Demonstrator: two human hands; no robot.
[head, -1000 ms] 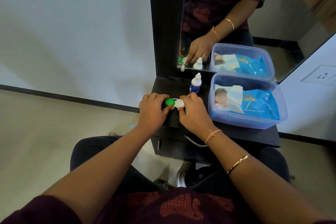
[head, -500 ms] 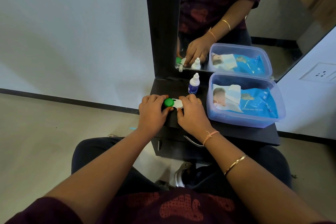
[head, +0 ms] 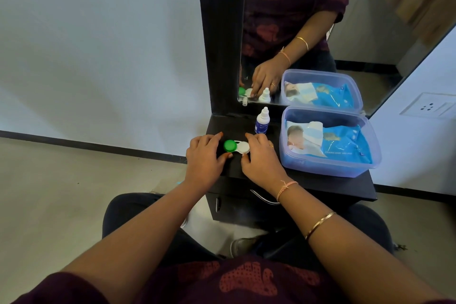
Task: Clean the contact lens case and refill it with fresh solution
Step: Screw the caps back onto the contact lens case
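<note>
Both forearms reach forward to the near edge of the dark table (head: 320, 180), and the case (head: 237, 147) lies flat on it between the two hands. The left hand (head: 204, 155) sits at the green cap (head: 230, 145) with its fingers spread. The forefinger arches past the cap's far side without touching, and the thumb tip rests against its near edge. The right hand (head: 261, 158) mirrors it at the white cap (head: 243, 147), thumb at the near rim and forefinger lifted clear beyond. Neither hand looks to be pinching anything, and they seem only to bracket the case.

Both caps are on, so I'd say this is the very start: the case is set down and steadied, with nothing opened or rinsed yet. The next move calls for one hand to pin the case body while the other closes round a cap and twists it off.

Just beyond the right fingertips stands the bottle (head: 262, 122), upright and capped, within easy reach. Out past the right hand's knuckles is a clear tub (head: 320, 163) holding a blue pack of wipes (head: 345, 140). The mirror (head: 308, 20) rises behind.
</note>
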